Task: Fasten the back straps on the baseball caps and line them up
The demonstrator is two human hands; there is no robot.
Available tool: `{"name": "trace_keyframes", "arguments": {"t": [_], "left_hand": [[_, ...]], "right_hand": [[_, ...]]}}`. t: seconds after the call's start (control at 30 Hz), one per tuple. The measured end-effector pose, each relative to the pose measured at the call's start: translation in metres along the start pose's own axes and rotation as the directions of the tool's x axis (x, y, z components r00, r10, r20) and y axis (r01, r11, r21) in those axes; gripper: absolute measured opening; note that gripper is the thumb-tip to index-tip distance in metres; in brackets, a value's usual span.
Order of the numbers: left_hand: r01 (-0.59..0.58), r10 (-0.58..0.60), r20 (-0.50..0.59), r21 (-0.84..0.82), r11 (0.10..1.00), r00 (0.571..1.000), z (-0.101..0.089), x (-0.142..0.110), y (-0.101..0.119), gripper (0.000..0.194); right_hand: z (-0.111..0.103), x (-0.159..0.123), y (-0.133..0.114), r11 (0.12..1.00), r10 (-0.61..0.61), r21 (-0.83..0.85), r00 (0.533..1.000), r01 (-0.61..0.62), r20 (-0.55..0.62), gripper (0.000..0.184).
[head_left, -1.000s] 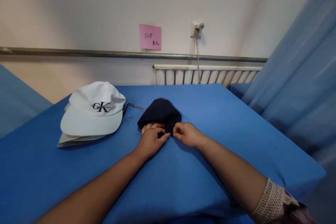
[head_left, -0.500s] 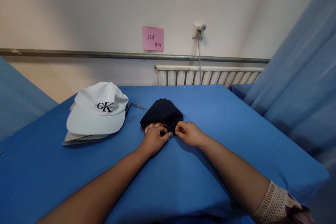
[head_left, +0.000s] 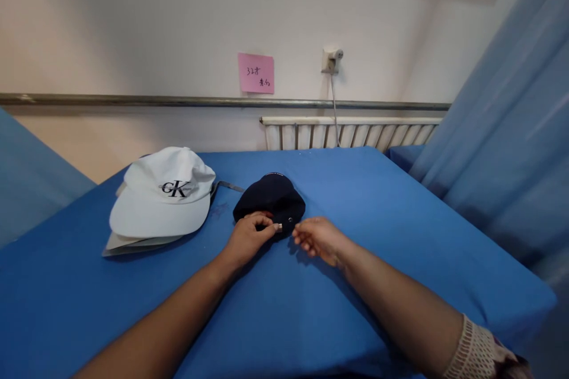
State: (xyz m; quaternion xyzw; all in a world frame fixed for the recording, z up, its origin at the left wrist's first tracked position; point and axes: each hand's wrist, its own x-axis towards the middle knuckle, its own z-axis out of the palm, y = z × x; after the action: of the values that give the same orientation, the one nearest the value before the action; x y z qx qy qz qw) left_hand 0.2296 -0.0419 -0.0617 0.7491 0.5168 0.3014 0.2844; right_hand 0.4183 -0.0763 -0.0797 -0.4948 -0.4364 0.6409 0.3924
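Observation:
A dark navy cap sits on the blue-covered table, its back edge towards me. My left hand grips that near edge, thumb on top beside a small pale metal buckle and fingers reaching inside the cap. Right of the buckle, a small round metal eyelet shows on the fabric. My right hand hovers just off the cap's right near edge. Its fingers are loosely bent and slightly apart, with nothing visible in them.
To the left, a white cap with black lettering rests on other stacked caps, a grey strap trailing right. The blue table meets a wall with a radiator and a plugged-in cord. A blue curtain hangs on the right.
My right hand has come away from the cap's edge and its fingers have loosened. The buckle and eyelet now show more clearly. My left hand keeps its grip; the view has tilted slightly.

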Motion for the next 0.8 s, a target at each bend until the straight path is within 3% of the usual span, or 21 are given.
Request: {"name": "trace_keyframes", "arguments": {"t": [0.07,0.1,0.2,0.3,0.4,0.57,0.8], "left_hand": [[0.028,-0.027,0.008,-0.086,0.996,1.000,-0.006,-0.003,0.003,0.027],[0.040,-0.039,0.013,-0.125,0.991,0.999,-0.008,-0.004,0.005,0.027],[0.074,-0.071,0.022,-0.216,0.974,0.997,-0.009,-0.008,0.009,0.026],[0.083,-0.083,0.014,-0.258,0.963,0.996,-0.006,-0.010,0.012,0.025],[0.083,-0.082,0.017,-0.246,0.966,0.997,-0.002,-0.011,0.014,0.025],[0.087,-0.087,0.010,-0.232,0.969,0.996,0.002,-0.013,0.013,0.028],[0.093,-0.096,-0.014,-0.150,0.984,0.995,0.006,-0.013,0.011,0.027]], "right_hand": [[0.013,-0.009,0.002,0.957,0.159,0.220,0.977,-0.187,0.140,0.009],[0.019,-0.013,0.004,0.920,0.166,0.325,0.969,-0.220,0.185,0.007],[0.034,-0.017,0.009,0.812,0.044,0.569,0.986,-0.129,0.160,0.018],[0.040,-0.014,0.014,0.725,-0.001,0.686,0.996,-0.064,0.093,0.024],[0.041,-0.010,0.017,0.700,0.005,0.714,1.000,-0.013,0.014,0.026],[0.042,-0.008,0.017,0.736,-0.019,0.670,0.992,0.097,-0.123,0.033],[0.043,-0.009,0.017,0.753,-0.004,0.651,0.990,0.095,-0.140,0.034]]}}
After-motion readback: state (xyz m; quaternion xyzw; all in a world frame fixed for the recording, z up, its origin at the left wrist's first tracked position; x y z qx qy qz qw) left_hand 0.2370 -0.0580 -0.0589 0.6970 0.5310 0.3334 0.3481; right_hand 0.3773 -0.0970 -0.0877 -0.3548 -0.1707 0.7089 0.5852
